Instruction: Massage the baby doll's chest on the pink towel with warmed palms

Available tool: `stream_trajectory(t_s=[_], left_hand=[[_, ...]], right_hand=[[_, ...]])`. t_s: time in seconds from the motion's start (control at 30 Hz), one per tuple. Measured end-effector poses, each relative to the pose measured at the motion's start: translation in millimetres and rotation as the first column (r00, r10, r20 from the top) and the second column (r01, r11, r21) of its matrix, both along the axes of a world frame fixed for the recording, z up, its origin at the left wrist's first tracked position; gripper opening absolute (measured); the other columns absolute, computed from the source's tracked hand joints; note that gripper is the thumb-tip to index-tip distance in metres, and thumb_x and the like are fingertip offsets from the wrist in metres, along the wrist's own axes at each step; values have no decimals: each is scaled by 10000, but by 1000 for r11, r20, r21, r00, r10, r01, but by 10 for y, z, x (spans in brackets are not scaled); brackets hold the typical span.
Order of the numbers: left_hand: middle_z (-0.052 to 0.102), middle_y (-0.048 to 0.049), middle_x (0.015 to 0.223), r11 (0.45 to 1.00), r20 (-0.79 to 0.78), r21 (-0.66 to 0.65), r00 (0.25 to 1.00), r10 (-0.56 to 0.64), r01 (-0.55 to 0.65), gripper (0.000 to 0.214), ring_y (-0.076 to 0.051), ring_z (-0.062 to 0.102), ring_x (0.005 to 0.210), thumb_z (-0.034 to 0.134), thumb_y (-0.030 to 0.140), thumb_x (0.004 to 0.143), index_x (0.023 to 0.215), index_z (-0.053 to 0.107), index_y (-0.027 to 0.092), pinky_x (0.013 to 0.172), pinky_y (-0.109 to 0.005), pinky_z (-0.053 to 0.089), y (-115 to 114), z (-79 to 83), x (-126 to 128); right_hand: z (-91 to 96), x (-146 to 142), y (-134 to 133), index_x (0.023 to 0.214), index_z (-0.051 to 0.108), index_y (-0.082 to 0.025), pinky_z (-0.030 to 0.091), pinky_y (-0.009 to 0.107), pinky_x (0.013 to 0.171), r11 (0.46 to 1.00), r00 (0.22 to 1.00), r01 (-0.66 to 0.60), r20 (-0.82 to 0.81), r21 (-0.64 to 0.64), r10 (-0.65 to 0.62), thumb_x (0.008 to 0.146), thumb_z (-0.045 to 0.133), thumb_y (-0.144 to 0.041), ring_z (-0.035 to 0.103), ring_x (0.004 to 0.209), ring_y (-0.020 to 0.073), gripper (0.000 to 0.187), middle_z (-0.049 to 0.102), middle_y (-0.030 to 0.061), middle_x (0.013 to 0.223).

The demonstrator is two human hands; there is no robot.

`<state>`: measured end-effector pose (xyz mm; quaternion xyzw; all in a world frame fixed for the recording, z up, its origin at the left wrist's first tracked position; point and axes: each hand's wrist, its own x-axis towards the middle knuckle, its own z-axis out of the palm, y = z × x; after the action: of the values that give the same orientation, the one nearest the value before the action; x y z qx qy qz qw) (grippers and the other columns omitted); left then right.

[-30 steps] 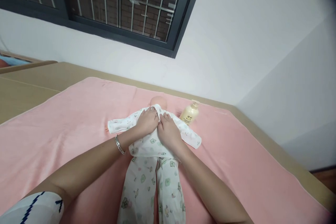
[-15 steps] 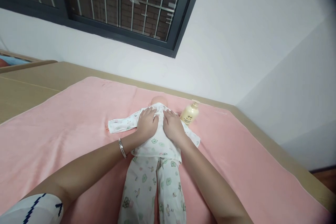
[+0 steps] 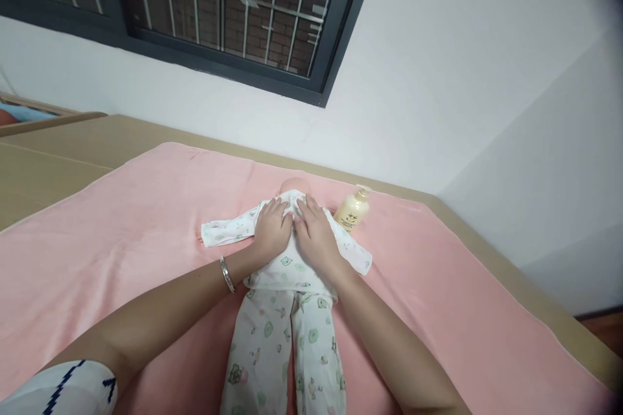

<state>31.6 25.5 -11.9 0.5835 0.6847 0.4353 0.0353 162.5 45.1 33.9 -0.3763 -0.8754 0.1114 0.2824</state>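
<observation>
A baby doll (image 3: 294, 272) lies stretched out on a pink blanket (image 3: 160, 207), dressed in a white long-sleeved top and white trousers with green and pink prints. Its rounded head (image 3: 294, 184) shows at the far end, and its sleeves reach out to both sides. My left hand (image 3: 272, 228) rests flat on the left side of the upper top, fingers extended. On the other side my right hand (image 3: 317, 232) lies flat near the collar, fingers stretched toward the head. The thumbs are close together at the middle. Neither hand grips anything.
A pale yellow pump bottle (image 3: 352, 209) stands on the blanket beyond the right sleeve. Wooden board edges (image 3: 389, 189) surround the blanket, with a white wall (image 3: 399, 97) behind. A dark-framed window (image 3: 233, 65) with bars is above. A wooden rail (image 3: 63, 119) sits far left.
My right hand has shifted slightly left, toward the middle of the doll's top and its collar. My left hand and the bottle look unmoved.
</observation>
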Motion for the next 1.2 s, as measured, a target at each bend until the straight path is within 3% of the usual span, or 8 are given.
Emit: stream_trajectory(t_s=[0.1, 0.23, 0.4, 0.6, 1.2], left_hand=[[563, -122, 1423, 1000, -10, -1, 1000, 0, 0, 449, -256, 447, 1386, 343, 286, 958, 1303, 583, 129, 1194, -475, 328, 2, 1, -3], [567, -137, 1415, 1000, -22, -6, 1000, -8, 8, 458, -255, 458, 1374, 329, 281, 962, 1300, 585, 106, 1198, -468, 321, 16, -10, -13], [581, -121, 1401, 1000, -20, 4, 1000, -9, 9, 448, -251, 469, 1363, 344, 296, 961, 1302, 582, 133, 1188, -475, 334, 23, -20, -19], [585, -115, 1396, 1000, -23, 2, 1000, -6, 6, 439, -254, 467, 1362, 343, 275, 954, 1284, 595, 132, 1195, -464, 322, 17, -13, 6], [636, -88, 1316, 998, 4, 64, 1000, 12, -12, 375, -258, 530, 1281, 418, 248, 905, 1210, 626, 180, 1154, -464, 374, 48, -8, 25]], right_hand=[[-3, -8, -18, 1480, 429, -164, 184, 521, 1212, 999, 1000, 18, 0, 34, -18, 1005, 332, -288, 193, 1506, 258, 501, 276, 113, 1605], [-46, -17, 18, 1425, 504, -127, 187, 561, 1197, 999, 994, 24, 107, -40, -19, 986, 357, -262, 236, 1488, 310, 482, 349, 154, 1567], [-48, -1, 27, 1480, 423, -125, 196, 513, 1209, 999, 999, 50, 1, 14, -50, 984, 369, -284, 212, 1499, 270, 524, 279, 151, 1598], [-140, -18, 44, 1377, 558, -129, 226, 488, 1208, 998, 998, 63, 18, -29, -63, 964, 375, -252, 341, 1448, 257, 468, 446, 133, 1512], [-185, -7, 85, 1339, 595, -130, 243, 496, 1204, 997, 997, 78, -11, -10, -78, 946, 398, -242, 390, 1420, 265, 454, 479, 131, 1487]])
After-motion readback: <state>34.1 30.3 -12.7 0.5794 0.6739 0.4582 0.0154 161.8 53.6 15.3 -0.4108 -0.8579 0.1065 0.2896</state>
